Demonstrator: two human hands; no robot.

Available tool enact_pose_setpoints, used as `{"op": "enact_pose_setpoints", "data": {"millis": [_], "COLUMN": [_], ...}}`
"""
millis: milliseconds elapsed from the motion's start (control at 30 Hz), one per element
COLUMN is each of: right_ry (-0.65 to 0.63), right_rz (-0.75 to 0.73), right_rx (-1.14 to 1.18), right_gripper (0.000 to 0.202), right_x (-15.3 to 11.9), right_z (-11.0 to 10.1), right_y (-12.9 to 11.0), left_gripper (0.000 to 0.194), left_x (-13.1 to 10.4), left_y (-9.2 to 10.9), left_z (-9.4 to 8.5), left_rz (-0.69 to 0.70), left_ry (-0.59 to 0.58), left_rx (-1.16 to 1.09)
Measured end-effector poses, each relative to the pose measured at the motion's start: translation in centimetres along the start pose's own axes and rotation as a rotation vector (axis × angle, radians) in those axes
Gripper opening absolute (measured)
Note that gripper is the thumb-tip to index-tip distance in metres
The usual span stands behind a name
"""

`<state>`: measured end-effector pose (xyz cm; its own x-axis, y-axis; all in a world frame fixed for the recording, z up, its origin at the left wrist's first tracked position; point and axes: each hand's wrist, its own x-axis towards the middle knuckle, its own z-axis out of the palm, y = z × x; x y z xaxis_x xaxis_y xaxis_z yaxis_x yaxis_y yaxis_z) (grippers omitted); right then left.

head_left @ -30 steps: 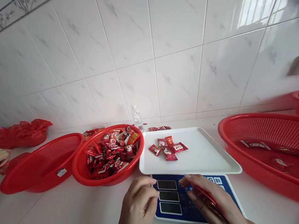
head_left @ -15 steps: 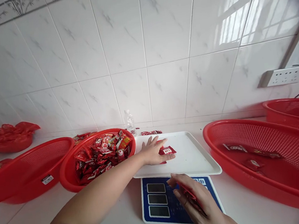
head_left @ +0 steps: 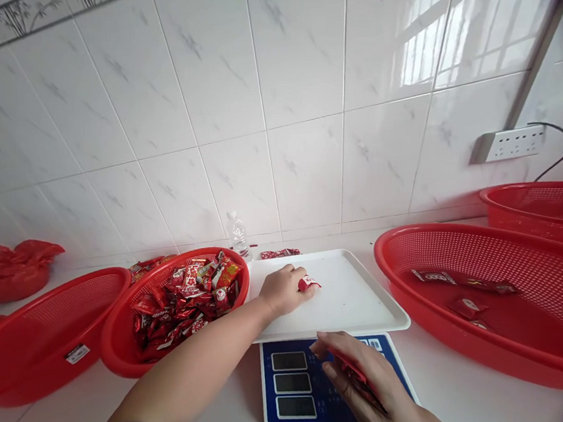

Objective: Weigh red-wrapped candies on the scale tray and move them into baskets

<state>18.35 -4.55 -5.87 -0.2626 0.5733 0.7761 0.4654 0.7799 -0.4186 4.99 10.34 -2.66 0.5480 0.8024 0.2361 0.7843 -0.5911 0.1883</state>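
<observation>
My left hand [head_left: 284, 289] is closed around a red snack packet [head_left: 309, 282] over the white weighing tray [head_left: 355, 290]; part of the packet sticks out past the fingers. Below, my right hand [head_left: 362, 377] curls around several red wrapped packets [head_left: 358, 379] in its palm, in front of the blue panel of the scale [head_left: 292, 384]. Its fingers hide some of the keys and most of what it holds. Left of the tray, a red basket [head_left: 112, 353] is filled with many red packets [head_left: 185, 302].
To the right, a large red basket [head_left: 439, 328] contains a few packets [head_left: 467, 305]. Another red basket [head_left: 511, 197] stands behind it. A red basket [head_left: 36, 364] is at left, near red plastic bags [head_left: 10, 266]. A clear bottle [head_left: 238, 236] stands by the wall.
My left hand, spread over the packets on the tray before, has closed around them and drawn slightly together. My right hand keeps its hold. The view has shifted slightly right.
</observation>
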Motion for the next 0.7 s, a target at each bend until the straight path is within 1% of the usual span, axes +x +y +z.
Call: {"op": "enact_pose_setpoints", "data": {"millis": [67, 133, 200, 233, 300, 400, 433, 500, 533, 600, 667, 700], "right_ry": [0.008, 0.023, 0.034, 0.035, 0.033, 0.028, 0.025, 0.013, 0.008, 0.009, 0.012, 0.013], "right_rz": [0.003, 0.008, 0.016, 0.019, 0.024, 0.046, 0.053, 0.069, 0.075, 0.072, 0.057, 0.042], "right_rx": [0.011, 0.001, -0.005, -0.002, 0.010, 0.004, 0.001, 0.009, 0.019, 0.038, 0.040, 0.036], "right_gripper": [0.037, 0.037, 0.037, 0.037, 0.037, 0.036, 0.036, 0.037, 0.037, 0.037, 0.036, 0.035], "right_x": [0.1, 0.1, 0.0, -0.1, -0.3, -0.7, -0.8, -0.8, -0.7, -0.5, -0.3, -0.2], "right_z": [0.0, 0.0, 0.0, -0.1, -0.1, 0.0, 0.0, 0.1, 0.1, 0.0, 0.0, 0.0], "right_y": [0.1, 0.1, 0.2, 0.3, 0.4, 0.6, 0.7, 0.6, 0.5, 0.4, 0.3, 0.3], "left_gripper": [0.028, 0.025, 0.025, 0.027, 0.029, 0.032, 0.033, 0.036, 0.036, 0.039, 0.045, 0.048], "left_x": [0.4, 0.6, 0.5, 0.2, -0.9, -4.2, -5.6, -8.7, -10.3, -13.3, -16.1, -17.4], "left_y": [-0.2, -1.0, -2.7, -3.9, -6.9, -12.4, -14.2, -17.6, -19.1, -21.5, -23.4, -24.1], "left_z": [-0.6, -1.8, -3.9, -5.3, -8.4, -13.3, -14.8, -17.2, -18.1, -19.3, -19.6, -19.6], "left_rz": [-0.024, -0.020, -0.016, -0.035, -0.119, -0.315, -0.392, -0.572, -0.655, -0.784, -0.895, -0.935], "left_ry": [0.057, 0.155, 0.272, 0.323, 0.412, 0.464, 0.492, 0.497, 0.474, 0.405, 0.364, 0.371], "left_rx": [-0.055, -0.128, -0.187, -0.200, -0.184, -0.035, 0.041, 0.185, 0.264, 0.399, 0.462, 0.474]}}
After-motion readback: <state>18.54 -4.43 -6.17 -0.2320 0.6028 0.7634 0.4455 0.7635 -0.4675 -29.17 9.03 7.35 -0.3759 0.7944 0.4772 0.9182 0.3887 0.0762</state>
